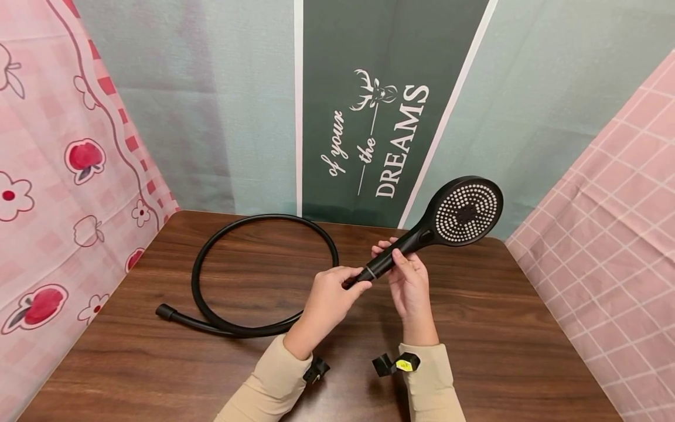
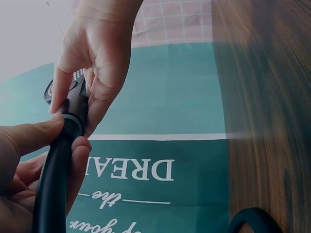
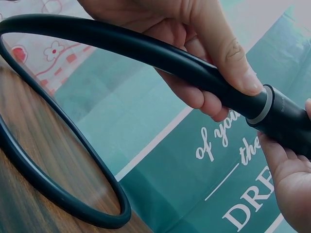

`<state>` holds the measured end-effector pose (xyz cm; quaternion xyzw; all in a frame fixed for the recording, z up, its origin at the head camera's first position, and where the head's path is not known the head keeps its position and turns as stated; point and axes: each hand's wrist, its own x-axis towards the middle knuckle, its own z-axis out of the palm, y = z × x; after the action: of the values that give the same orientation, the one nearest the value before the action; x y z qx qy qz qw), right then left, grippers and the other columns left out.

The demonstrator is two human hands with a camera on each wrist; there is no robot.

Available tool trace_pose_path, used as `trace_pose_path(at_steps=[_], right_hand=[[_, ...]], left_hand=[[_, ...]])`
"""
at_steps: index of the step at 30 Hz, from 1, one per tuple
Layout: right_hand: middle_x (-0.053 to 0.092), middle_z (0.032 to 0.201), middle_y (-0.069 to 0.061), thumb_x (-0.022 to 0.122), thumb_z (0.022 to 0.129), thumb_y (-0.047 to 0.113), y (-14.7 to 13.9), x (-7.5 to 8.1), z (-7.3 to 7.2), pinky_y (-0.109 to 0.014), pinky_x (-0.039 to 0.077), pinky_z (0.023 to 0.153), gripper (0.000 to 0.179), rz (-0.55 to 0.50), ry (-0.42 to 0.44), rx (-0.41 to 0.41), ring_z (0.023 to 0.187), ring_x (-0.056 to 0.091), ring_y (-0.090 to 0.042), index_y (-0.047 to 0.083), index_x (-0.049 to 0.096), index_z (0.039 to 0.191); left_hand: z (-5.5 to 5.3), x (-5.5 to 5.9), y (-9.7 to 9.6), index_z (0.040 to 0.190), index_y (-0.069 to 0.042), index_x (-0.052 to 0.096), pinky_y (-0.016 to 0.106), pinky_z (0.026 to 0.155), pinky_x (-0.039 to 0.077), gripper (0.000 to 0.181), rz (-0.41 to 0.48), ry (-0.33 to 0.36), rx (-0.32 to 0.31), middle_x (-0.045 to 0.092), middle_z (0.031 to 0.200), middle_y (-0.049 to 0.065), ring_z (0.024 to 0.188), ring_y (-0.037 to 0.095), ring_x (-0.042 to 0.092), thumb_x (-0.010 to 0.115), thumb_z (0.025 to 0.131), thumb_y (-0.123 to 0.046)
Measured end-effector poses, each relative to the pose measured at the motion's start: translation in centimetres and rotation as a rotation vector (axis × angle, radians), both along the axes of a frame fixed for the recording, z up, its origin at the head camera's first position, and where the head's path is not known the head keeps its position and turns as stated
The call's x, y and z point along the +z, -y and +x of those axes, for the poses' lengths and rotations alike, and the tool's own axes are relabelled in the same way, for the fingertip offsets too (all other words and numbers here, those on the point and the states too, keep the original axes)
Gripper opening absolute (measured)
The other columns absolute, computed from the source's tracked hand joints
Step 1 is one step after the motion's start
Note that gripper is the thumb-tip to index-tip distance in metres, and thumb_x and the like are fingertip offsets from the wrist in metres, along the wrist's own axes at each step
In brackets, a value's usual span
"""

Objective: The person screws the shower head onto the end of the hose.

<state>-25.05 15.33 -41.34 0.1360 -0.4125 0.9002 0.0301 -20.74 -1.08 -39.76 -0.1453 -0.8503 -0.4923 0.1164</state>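
A black handheld shower head (image 1: pixel 466 212) is raised over the table, its round spray face turned toward the head camera. My right hand (image 1: pixel 410 284) holds its handle between thumb and fingers. At the handle's lower end, my left hand (image 1: pixel 329 299) pinches the end of a black shower hose (image 3: pixel 194 68). A thin grey ring (image 3: pixel 265 104) marks where hose and handle meet; how firmly they are joined I cannot tell. The hose loops over the table to the left, and its free end with a black connector (image 1: pixel 165 312) lies at the left side.
The brown wooden table (image 1: pixel 501 351) lies beneath both hands. A green backdrop cloth (image 1: pixel 253 117) with white lettering hangs behind it. Pink patterned cloths flank the table, a fruit print (image 1: pixel 39 246) at left and a grid (image 1: pixel 622 246) at right.
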Motion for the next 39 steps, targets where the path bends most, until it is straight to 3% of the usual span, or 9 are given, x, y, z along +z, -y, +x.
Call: trace_pose_path(at_steps=[11,17,23,29,33,36,39], right_hand=[[0.074,0.105,-0.007,0.048,0.103,0.005,-0.1,-0.1,0.0,-0.032,0.052,0.098,0.027,0.014,0.03,-0.022,0.1,0.074,-0.017,-0.009,0.044,0.126],[0.074,0.105,-0.007,0.048,0.103,0.005,-0.1,-0.1,0.1,-0.033,0.052,0.099,0.021,0.018,0.021,-0.009,0.1,0.074,-0.017,-0.003,0.051,0.122],[0.075,0.108,-0.006,0.047,0.104,0.005,0.0,0.0,0.1,-0.033,0.051,0.099,0.022,0.052,0.027,-0.009,0.104,0.073,-0.017,-0.002,0.054,0.123],[0.075,0.114,-0.005,0.049,0.103,0.005,-0.1,0.4,0.0,-0.029,0.052,0.097,0.029,0.102,0.049,-0.029,0.109,0.071,-0.015,-0.003,0.047,0.131],[0.071,0.123,-0.01,0.048,0.103,0.006,-0.5,0.6,-0.1,-0.03,0.053,0.097,0.025,0.034,0.027,-0.05,0.117,0.067,-0.018,0.002,0.054,0.128],[0.069,0.124,-0.015,0.05,0.103,0.007,-0.9,0.9,-0.1,-0.03,0.053,0.096,0.019,-0.085,0.03,-0.083,0.119,0.066,-0.022,0.0,0.061,0.116],[0.071,0.102,-0.011,0.055,0.101,0.009,-1.9,1.2,-0.4,-0.028,0.057,0.086,0.014,-0.239,0.089,-0.188,0.099,0.07,-0.02,-0.001,0.063,0.096]], left_hand=[[-0.6,-0.2,0.1,0.113,-0.006,0.073,0.026,0.073,0.056,0.028,0.015,0.062,-0.059,0.072,0.099,0.009,0.087,0.019,0.069,0.072,0.091,-0.023],[-0.6,-0.3,0.0,0.116,-0.007,0.072,0.023,0.07,0.053,0.031,0.053,0.095,-0.073,0.074,0.1,0.009,0.084,0.016,0.068,0.073,0.091,-0.024],[-0.6,-0.5,-0.1,0.113,-0.008,0.074,0.021,0.063,0.05,0.028,0.1,0.127,-0.05,0.075,0.093,0.006,0.073,0.009,0.061,0.071,0.093,-0.026],[-0.4,-0.3,-0.2,0.111,-0.009,0.075,0.023,0.065,0.051,0.025,0.164,0.147,-0.015,0.075,0.087,0.004,0.074,0.009,0.063,0.071,0.092,-0.025],[-0.5,-0.2,-0.1,0.11,-0.009,0.076,0.023,0.065,0.052,0.024,0.193,0.173,-0.009,0.074,0.084,0.003,0.076,0.01,0.066,0.071,0.092,-0.025],[-0.5,-0.2,0.1,0.111,-0.01,0.076,0.024,0.063,0.051,0.024,0.204,0.193,-0.015,0.074,0.084,0.004,0.076,0.011,0.068,0.071,0.092,-0.026],[-0.6,-0.3,0.3,0.111,-0.011,0.076,0.024,0.062,0.05,0.025,0.218,0.217,-0.022,0.075,0.085,0.005,0.077,0.011,0.069,0.071,0.092,-0.027]])
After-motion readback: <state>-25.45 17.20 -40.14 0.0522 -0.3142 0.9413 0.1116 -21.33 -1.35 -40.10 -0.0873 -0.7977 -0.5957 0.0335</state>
